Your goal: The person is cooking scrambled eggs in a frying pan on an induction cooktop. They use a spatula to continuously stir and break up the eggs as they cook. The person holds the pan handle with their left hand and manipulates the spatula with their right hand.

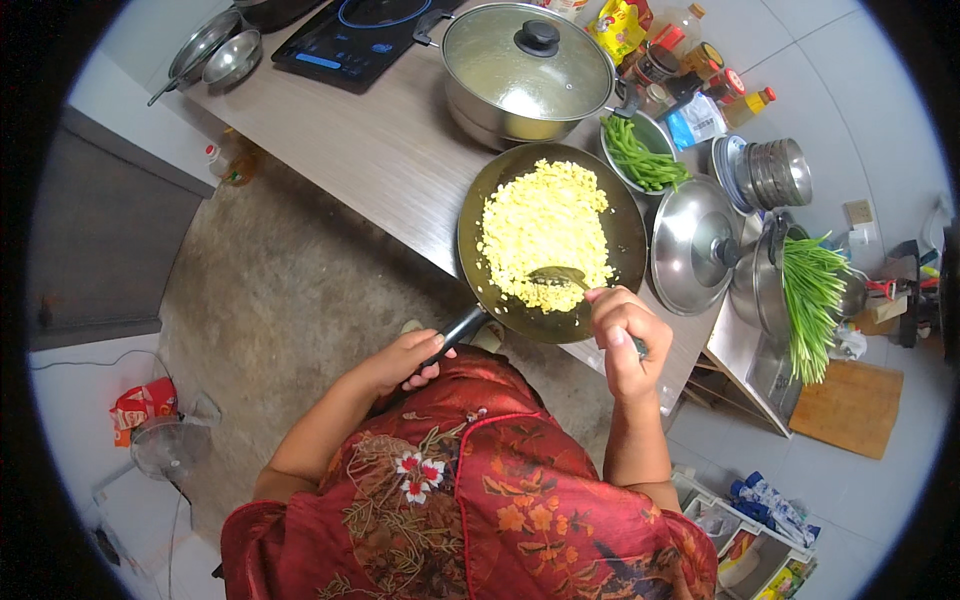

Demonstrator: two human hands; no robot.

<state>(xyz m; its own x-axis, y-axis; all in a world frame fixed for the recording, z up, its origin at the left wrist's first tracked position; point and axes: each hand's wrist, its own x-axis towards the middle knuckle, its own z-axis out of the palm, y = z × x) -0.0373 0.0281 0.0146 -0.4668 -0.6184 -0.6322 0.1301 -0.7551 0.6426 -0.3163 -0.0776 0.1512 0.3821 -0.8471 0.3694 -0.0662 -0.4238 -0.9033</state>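
Observation:
A dark frying pan [630, 225] is at the counter's front edge, its black handle pointing back toward me. My left hand [412, 364] grips that handle. Crumbled yellow scrambled egg [544, 217] covers much of the pan's bottom, with small bits scattered on the bare metal around it. My right hand [630, 337] is closed around the handle of a metal spoon or ladle [559, 276]. The bowl of this utensil rests in the egg on the near side; its underside is hidden. Part of its dark handle end shows below my fingers.
Behind the pan stands a lidded steel pot [525, 75], left of a bowl of green beans [641, 154]. A steel lid [694, 247] leans at the pan's right. Farther right are green stalks [814, 300] and a wooden board [847, 409]. An induction cooktop [352, 37] lies back left.

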